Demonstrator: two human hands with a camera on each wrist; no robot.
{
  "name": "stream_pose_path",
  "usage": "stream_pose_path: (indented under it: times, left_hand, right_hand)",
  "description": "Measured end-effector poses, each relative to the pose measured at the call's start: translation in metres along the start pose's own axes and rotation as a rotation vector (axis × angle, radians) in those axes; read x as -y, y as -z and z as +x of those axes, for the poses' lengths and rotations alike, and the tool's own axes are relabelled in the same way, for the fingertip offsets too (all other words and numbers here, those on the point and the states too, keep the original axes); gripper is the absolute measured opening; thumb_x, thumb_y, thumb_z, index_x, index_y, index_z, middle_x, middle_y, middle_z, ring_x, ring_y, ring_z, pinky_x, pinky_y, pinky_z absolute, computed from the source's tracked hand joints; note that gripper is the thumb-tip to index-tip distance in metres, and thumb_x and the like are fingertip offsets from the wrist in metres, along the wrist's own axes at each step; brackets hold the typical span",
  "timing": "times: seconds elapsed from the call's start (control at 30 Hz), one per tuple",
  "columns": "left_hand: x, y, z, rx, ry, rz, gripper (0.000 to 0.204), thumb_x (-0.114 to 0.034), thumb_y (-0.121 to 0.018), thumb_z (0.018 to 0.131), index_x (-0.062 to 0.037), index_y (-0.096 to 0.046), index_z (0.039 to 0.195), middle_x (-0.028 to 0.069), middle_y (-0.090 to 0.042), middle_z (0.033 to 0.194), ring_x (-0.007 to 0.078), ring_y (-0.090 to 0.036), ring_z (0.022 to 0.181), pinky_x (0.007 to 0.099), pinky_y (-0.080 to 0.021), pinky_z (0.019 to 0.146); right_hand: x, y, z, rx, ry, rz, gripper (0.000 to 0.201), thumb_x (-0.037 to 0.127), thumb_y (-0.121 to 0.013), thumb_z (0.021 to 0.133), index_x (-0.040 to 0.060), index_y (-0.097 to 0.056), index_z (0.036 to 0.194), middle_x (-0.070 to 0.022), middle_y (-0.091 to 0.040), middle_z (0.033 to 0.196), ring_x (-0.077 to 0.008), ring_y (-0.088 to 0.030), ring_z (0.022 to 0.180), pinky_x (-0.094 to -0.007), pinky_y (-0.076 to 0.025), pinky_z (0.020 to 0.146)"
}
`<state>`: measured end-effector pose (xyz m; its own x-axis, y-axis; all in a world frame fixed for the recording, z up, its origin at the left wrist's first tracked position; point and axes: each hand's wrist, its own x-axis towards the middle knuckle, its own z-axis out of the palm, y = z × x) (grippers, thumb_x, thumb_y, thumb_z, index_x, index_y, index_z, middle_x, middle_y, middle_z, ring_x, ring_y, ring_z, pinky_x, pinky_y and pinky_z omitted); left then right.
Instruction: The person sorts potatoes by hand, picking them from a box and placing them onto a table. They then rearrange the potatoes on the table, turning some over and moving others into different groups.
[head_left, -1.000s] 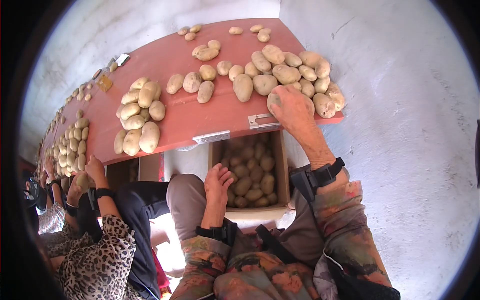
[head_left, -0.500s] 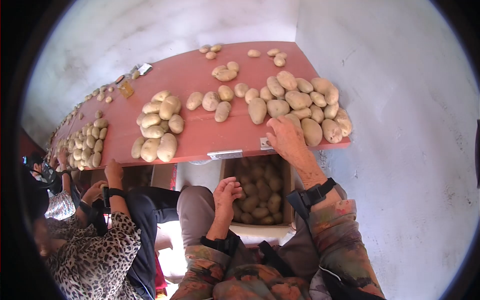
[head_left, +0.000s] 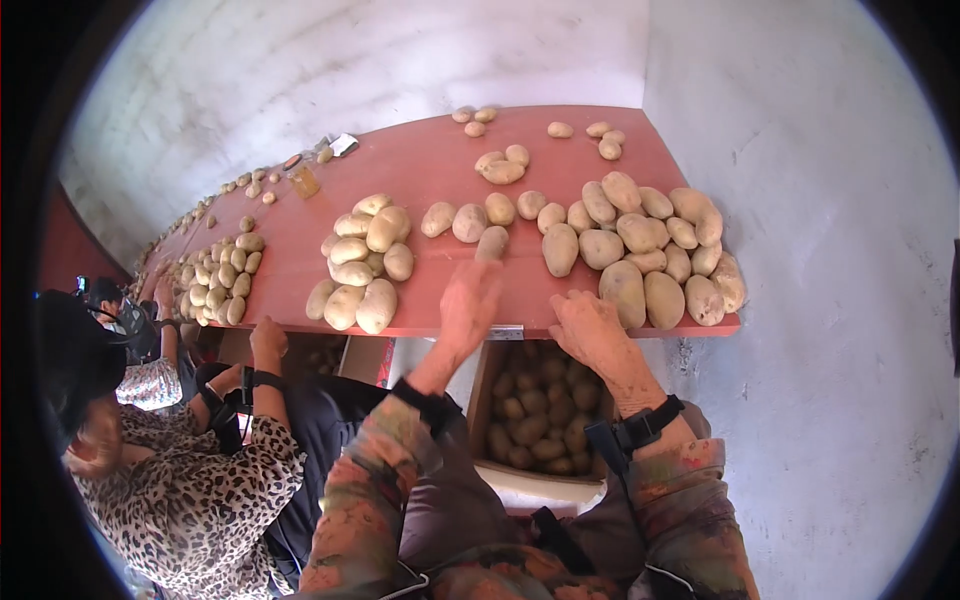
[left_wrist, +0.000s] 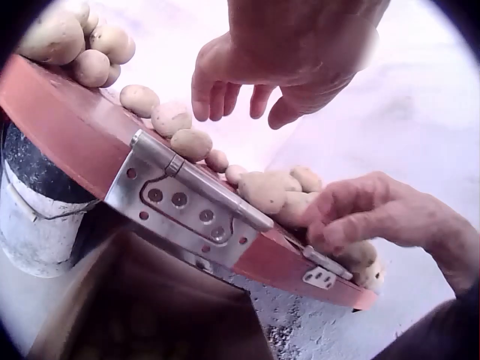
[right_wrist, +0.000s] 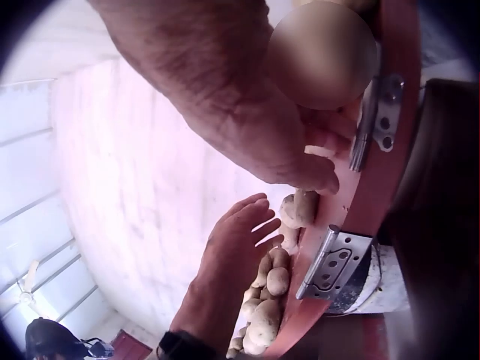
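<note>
In the head view, my left hand [head_left: 468,308] reaches over the red table [head_left: 285,285], fingertips close to a single potato [head_left: 491,244]. The left wrist view shows this left hand [left_wrist: 289,56] above the table with its fingers loosely bent and nothing in them. My right hand [head_left: 595,328] is at the table's front edge, just left of a large potato [head_left: 622,292] in the right-hand pile. Its fingers hang loosely bent, holding nothing visible; in the right wrist view the right hand [right_wrist: 225,97] partly hides the tabletop.
Below the table edge stands a box [head_left: 540,482] of potatoes. Another pile [head_left: 350,250] lies left of my left hand, with smaller groups farther back. A person in a leopard-print top [head_left: 200,490] sits at the left. A wall [head_left: 820,250] borders the right side.
My left hand has risen from above the box to the single potato on the table. The right hand has come away from the right-hand pile to the table edge. The head view has shifted left.
</note>
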<state>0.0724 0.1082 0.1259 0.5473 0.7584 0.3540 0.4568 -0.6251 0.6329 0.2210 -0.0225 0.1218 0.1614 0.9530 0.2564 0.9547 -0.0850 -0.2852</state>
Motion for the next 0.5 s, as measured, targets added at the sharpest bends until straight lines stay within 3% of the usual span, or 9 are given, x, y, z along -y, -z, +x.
stream_pose_path:
  times: [0.07,0.13,0.17,0.23,0.33,0.5]
  left_hand:
    - [0.001,-0.002,0.026,-0.035,-0.061,0.108,0.031,-0.017,-0.056,0.080,-0.0082,-0.055,0.109,0.0155,-0.057,0.107,0.0316,-0.055,0.098,0.0430,-0.046,0.079]
    - [0.003,-0.008,0.048,0.097,-0.029,0.229,0.039,-0.019,-0.058,0.079,-0.0131,-0.049,0.117,0.0160,-0.050,0.116,0.0330,-0.049,0.109,0.0457,-0.045,0.083]
    - [0.004,-0.013,0.057,0.094,-0.036,0.227,0.039,-0.019,-0.058,0.079,-0.0131,-0.049,0.117,0.0160,-0.050,0.116,0.0330,-0.049,0.109,0.0457,-0.045,0.083]
    - [0.010,-0.026,0.070,0.252,0.058,0.426,0.042,-0.021,-0.059,0.079,-0.0145,-0.048,0.118,0.0161,-0.047,0.116,0.0366,-0.048,0.109,0.0458,-0.046,0.083]
    - [0.027,-0.043,0.076,0.228,-0.038,0.592,0.042,-0.018,-0.060,0.077,-0.0168,-0.047,0.118,0.0178,-0.044,0.115,0.0391,-0.051,0.101,0.0458,-0.047,0.081]
    - [0.045,-0.056,0.080,0.166,-0.104,0.603,0.036,-0.012,-0.060,0.073,-0.0145,-0.048,0.107,0.0173,-0.043,0.112,0.0385,-0.051,0.099,0.0471,-0.048,0.078]
  right_hand:
    - [0.002,0.007,-0.003,0.082,-0.001,0.034,0.023,0.017,-0.066,0.073,0.0028,-0.056,0.089,-0.0156,-0.060,0.085,-0.0336,-0.059,0.083,-0.0437,-0.049,0.072]
    - [0.002,0.009,-0.005,0.071,0.002,0.045,0.020,0.016,-0.064,0.073,0.0034,-0.058,0.087,-0.0157,-0.061,0.086,-0.0331,-0.060,0.084,-0.0437,-0.049,0.072]
    - [0.000,0.010,-0.005,0.066,0.003,0.058,0.017,0.015,-0.062,0.073,0.0040,-0.060,0.086,-0.0158,-0.062,0.086,-0.0325,-0.061,0.085,-0.0436,-0.049,0.073]
    - [-0.005,0.009,-0.006,0.060,0.008,0.071,0.019,0.015,-0.064,0.073,0.0031,-0.058,0.087,-0.0165,-0.061,0.085,-0.0336,-0.060,0.084,-0.0440,-0.049,0.073]
    - [-0.008,0.010,-0.007,0.077,0.010,0.101,0.022,0.015,-0.066,0.073,0.0020,-0.056,0.087,-0.0175,-0.060,0.084,-0.0352,-0.059,0.083,-0.0445,-0.048,0.072]
    - [-0.015,0.000,-0.005,0.060,0.024,0.130,0.019,0.014,-0.065,0.072,0.0014,-0.057,0.084,-0.0183,-0.060,0.081,-0.0362,-0.059,0.082,-0.0444,-0.048,0.073]
